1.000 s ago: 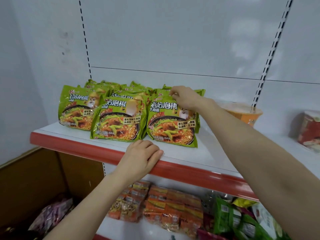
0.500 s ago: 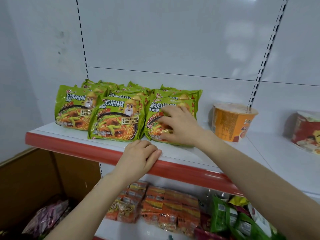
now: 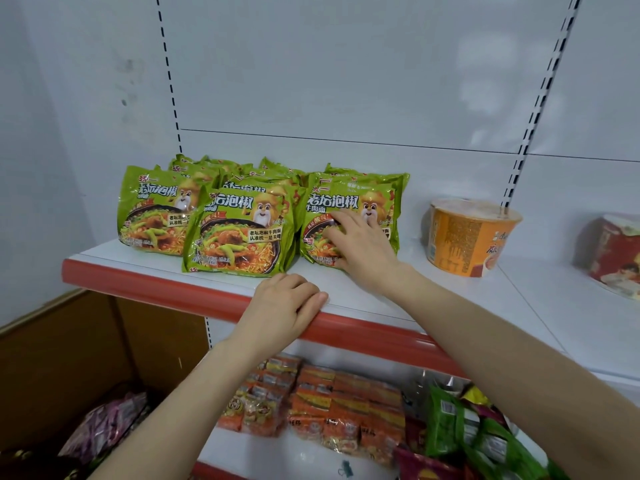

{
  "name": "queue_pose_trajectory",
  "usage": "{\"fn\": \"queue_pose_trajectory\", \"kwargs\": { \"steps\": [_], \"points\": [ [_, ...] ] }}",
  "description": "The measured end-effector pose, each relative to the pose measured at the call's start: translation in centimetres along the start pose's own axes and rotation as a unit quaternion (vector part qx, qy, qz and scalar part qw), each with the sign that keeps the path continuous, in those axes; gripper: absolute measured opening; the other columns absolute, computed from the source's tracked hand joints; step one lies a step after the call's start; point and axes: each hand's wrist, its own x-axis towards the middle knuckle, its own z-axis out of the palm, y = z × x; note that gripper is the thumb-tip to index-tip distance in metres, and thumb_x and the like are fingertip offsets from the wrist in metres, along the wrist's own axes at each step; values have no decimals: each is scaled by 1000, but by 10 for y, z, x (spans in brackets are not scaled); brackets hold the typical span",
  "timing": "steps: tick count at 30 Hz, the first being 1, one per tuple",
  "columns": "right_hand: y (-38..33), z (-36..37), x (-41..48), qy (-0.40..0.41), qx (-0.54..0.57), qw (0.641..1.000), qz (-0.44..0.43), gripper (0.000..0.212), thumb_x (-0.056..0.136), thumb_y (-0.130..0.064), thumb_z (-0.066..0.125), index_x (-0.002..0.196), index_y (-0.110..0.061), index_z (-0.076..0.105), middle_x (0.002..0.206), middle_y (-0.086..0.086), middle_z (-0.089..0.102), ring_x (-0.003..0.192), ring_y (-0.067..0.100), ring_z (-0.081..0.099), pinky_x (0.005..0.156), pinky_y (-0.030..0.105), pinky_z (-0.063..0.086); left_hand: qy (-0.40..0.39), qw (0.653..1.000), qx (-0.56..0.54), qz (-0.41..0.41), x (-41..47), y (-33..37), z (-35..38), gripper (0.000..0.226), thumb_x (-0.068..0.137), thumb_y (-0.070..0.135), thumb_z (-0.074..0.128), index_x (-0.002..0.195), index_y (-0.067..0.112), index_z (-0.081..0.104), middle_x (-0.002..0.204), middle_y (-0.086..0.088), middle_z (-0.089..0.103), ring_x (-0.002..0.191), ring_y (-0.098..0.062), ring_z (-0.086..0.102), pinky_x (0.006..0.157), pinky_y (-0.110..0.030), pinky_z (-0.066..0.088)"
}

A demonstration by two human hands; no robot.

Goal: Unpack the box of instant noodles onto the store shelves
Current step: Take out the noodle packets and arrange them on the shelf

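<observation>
Several green instant noodle packs stand in three rows on the white shelf (image 3: 374, 299) with a red front strip. My right hand (image 3: 360, 245) lies flat with spread fingers against the front of the right-hand pack (image 3: 349, 202). The middle front pack (image 3: 239, 230) and the left pack (image 3: 152, 213) lean upright beside it. My left hand (image 3: 284, 306) rests, fingers curled, on the shelf's red edge just below the middle pack. An open brown cardboard box (image 3: 69, 358) sits at the lower left with pinkish packs (image 3: 107, 424) inside.
An orange noodle cup (image 3: 467, 237) stands on the shelf right of the packs, and a red cup (image 3: 616, 251) lies further right. The lower shelf holds orange snack packs (image 3: 332, 403) and green packs (image 3: 460, 427). White slotted back panels rise behind.
My right hand dropped from the top edge of the right-hand pack to its front face and now presses there. The left hand stayed on the shelf edge. The view shifted slightly.
</observation>
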Motion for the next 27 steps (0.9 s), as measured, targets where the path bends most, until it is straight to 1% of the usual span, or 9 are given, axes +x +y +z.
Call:
{"fn": "queue_pose_trajectory", "kwargs": {
  "steps": [4, 7, 9, 13, 17, 19, 22, 25, 27],
  "points": [
    [2, 0, -1, 5, 30, 999, -10, 51, 84, -23, 64, 130, -12, 48, 152, 13, 25, 143, 27, 17, 111, 46, 20, -8, 1000, 2, 0, 0, 1, -1, 73, 95, 56, 11, 87, 15, 70, 84, 0, 67, 76, -23, 59, 71, -36, 47],
    [3, 0, 0, 21, 67, 998, -3, 42, 84, -22, 64, 123, -7, 56, 148, 15, 34, 140, 28, 25, 112, 47, 24, -20, 1000, 12, -2, 0, 2, -3, 73, 95, 56, 9, 89, 15, 69, 86, -1, 67, 78, -24, 59, 72, -37, 48],
    [3, 0, 1, 62, 90, 994, 0, 30, 85, -18, 61, 109, 0, 63, 137, 18, 47, 132, 32, 38, 105, 50, 33, -32, 999, 24, 1, 0, 3, -4, 74, 94, 56, 7, 91, 15, 69, 87, 0, 67, 80, -24, 59, 74, -38, 48],
    [-3, -7, 4, 88, 113, 990, 4, 25, 93, -17, 47, 101, -2, 65, 115, 11, 63, 115, 28, 52, 96, 40, 39, -71, 996, 54, 2, 2, 5, -10, 73, 93, 57, 9, 97, 14, 69, 93, -1, 68, 87, -26, 59, 80, -39, 47],
    [-27, -22, 9, 101, 171, 980, 7, 23, 93, -17, 43, 77, -7, 57, 77, 5, 57, 86, 27, 54, 70, 39, 45, -39, 991, 124, 23, -12, 14, -26, 48, 94, 39, 30, 89, 10, 67, 85, -4, 66, 81, -27, 61, 73, -36, 47],
    [-48, -29, 9, 117, 189, 975, -7, 25, 93, -19, 42, 79, -5, 58, 78, 7, 60, 85, 29, 55, 68, 41, 48, -21, 987, 154, 43, -31, 17, -39, 42, 93, 35, 37, 86, 8, 68, 81, -5, 67, 75, -26, 62, 67, -35, 49],
    [-96, -35, 7, 112, 215, 970, -30, 27, 95, -20, 42, 98, -3, 64, 95, 13, 65, 95, 30, 55, 75, 41, 48, -31, 983, 175, 46, -71, 9, -60, 38, 91, 33, 42, 86, 7, 69, 77, -6, 68, 70, -27, 62, 61, -33, 50],
    [-158, -24, -1, 100, 251, 960, -70, 27, 95, -20, 43, 101, -4, 64, 97, 13, 66, 97, 31, 55, 75, 40, 45, -81, 980, 183, -9, -129, -13, -73, 40, 92, 35, 40, 84, 8, 69, 75, -6, 68, 70, -26, 63, 64, -36, 51],
    [-202, -7, -9, 58, 271, 958, -72, 28, 96, -20, 42, 104, -5, 63, 101, 11, 67, 100, 28, 55, 79, 41, 47, -114, 975, 177, -64, -173, -31, -80, 42, 93, 36, 38, 83, 10, 69, 76, -5, 69, 72, -25, 64, 67, -36, 52]
  ]
}}
